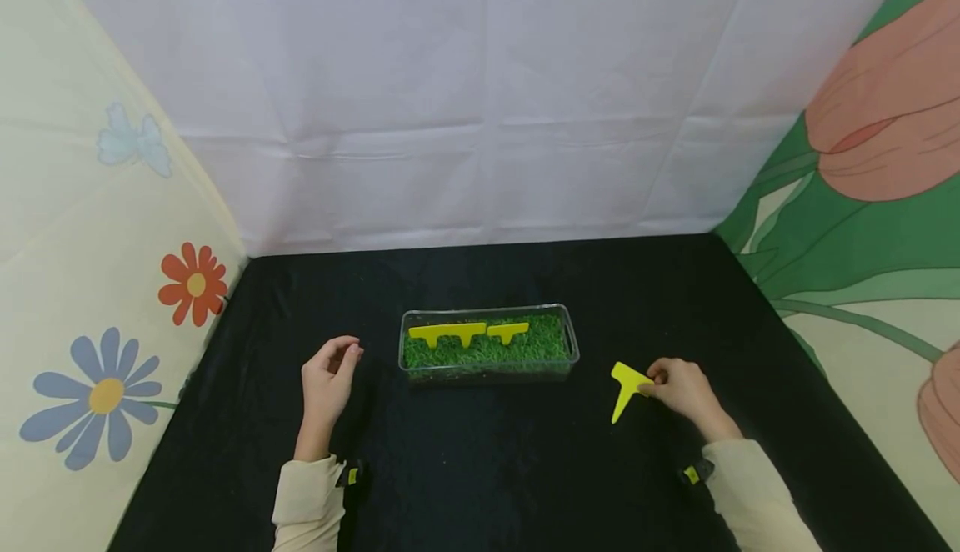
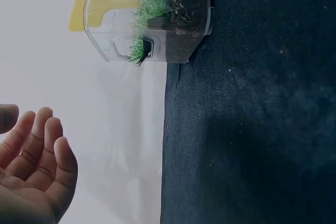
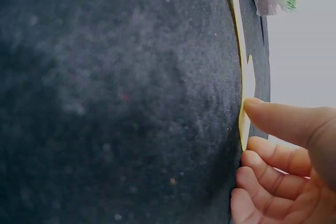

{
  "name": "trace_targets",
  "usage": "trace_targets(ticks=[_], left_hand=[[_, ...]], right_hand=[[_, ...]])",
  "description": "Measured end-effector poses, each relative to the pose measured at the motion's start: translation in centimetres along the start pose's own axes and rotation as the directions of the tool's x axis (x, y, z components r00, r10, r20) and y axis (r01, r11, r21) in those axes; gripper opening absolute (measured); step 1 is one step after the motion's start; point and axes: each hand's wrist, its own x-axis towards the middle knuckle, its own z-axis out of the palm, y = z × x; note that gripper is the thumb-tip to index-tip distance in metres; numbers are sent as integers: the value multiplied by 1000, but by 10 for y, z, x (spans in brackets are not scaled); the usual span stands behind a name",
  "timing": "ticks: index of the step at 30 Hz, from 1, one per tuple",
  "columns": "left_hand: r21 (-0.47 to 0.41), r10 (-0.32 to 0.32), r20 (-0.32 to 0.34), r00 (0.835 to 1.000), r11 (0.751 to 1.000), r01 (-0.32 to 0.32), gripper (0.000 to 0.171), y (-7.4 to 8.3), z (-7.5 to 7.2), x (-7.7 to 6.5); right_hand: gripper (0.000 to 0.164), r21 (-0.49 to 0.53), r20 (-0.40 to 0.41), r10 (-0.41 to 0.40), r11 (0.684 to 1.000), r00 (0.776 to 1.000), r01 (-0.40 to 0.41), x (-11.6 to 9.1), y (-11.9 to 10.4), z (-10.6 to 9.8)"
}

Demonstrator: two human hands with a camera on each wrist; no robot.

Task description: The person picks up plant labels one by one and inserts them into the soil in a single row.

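Note:
My right hand point(image 1: 686, 389) pinches one end of the crossbar of a yellow T-shaped plant label point(image 1: 624, 383) between thumb and fingers. In the right wrist view the label point(image 3: 239, 35) shows nearly edge-on, close over the black cloth. A clear plastic tub point(image 1: 487, 367) of short green grass point(image 1: 543, 342) stands mid-table, to the left of that hand. Yellow T-shaped labels point(image 1: 447, 333) are stuck in the grass in a row, their stems down. Left of the tub hovers my left hand point(image 1: 328, 381), holding nothing, its fingers point(image 2: 64, 163) loosely curved.
Black cloth point(image 1: 465, 469) covers the table. Behind it hangs a white sheet point(image 1: 480, 118). Flower-printed panels flank both sides, the left one point(image 1: 75, 227) pale and the right one point(image 1: 862, 285) with large tulips. Dark soil point(image 2: 184, 3) shows through the tub's wall.

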Motion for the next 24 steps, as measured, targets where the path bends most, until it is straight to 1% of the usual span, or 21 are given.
trace_targets(ticks=[5,12,19,21,24], left_hand=[[-3,0,-2,1000,1000,0,9,0,0,-1],[-13,16,-6,1000,1000,-16,7,2,1,-1],[0,10,-3,1000,1000,-10,8,2,1,0],[3,24,1,1000,1000,-24,7,1,1,0],[-9,19,5,1000,1000,-19,8,-12,2,0]], right_hand=[[23,2,15,13,1000,1000,-13,0,-2,-1],[19,2,32,48,999,998,-48,0,-6,-2],[18,2,39,85,996,996,-85,1,-7,-3],[18,4,35,82,997,996,-82,1,-7,-3],[18,6,26,74,997,997,-74,0,-7,-3]])
